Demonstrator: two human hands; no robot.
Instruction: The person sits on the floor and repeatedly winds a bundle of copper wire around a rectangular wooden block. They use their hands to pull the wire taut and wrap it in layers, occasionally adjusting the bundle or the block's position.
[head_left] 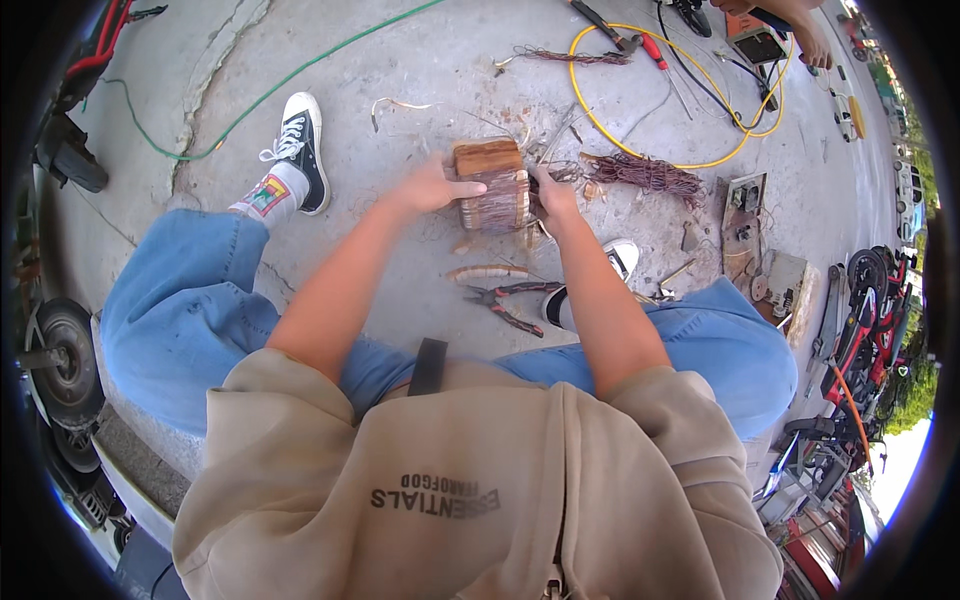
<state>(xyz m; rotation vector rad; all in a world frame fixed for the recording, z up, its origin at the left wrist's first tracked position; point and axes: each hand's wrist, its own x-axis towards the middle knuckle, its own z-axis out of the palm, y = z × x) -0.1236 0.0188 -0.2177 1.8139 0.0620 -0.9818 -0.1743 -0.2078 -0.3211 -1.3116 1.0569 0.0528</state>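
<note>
Between my two hands is a wire-wound transformer coil (492, 207) with a brown, block-like top (488, 157) and pale bands along its edges. My left hand (432, 188) grips its left side, the thumb lying across the windings. On the other side, my right hand (553, 196) is closed against the coil's right edge; some of its fingers are hidden. Dark-handled pliers (505, 300) lie spread on the concrete below the coil, beside a curved pale strip (488, 272). Just right of my right hand rests a bundle of reddish-brown wire (648, 177).
A yellow hose (598, 122) loops at the upper right near a red-handled screwdriver (655, 52) and a hammer-like tool (608, 27). Another person's hand (812, 42) is beyond it. A green hose (262, 100) crosses the left floor. Metal pieces (742, 222) lie right; motorcycles (868, 310) stand farther off.
</note>
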